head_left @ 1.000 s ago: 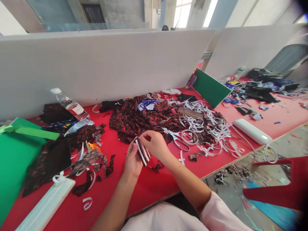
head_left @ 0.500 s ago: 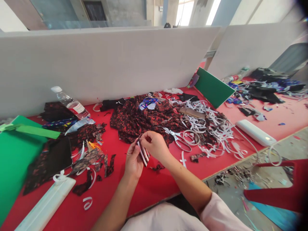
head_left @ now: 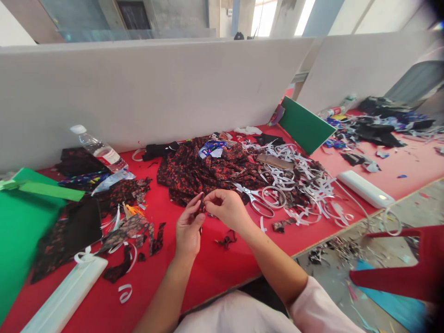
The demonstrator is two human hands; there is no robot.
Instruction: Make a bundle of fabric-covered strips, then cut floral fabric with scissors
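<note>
Both hands pinch a small dark fabric scrap

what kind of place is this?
Probably a garment or craft cutting workshop: a partitioned red worktable strewn with patterned fabric, scissors and white strip offcuts, with more scraps on the floor.
</note>
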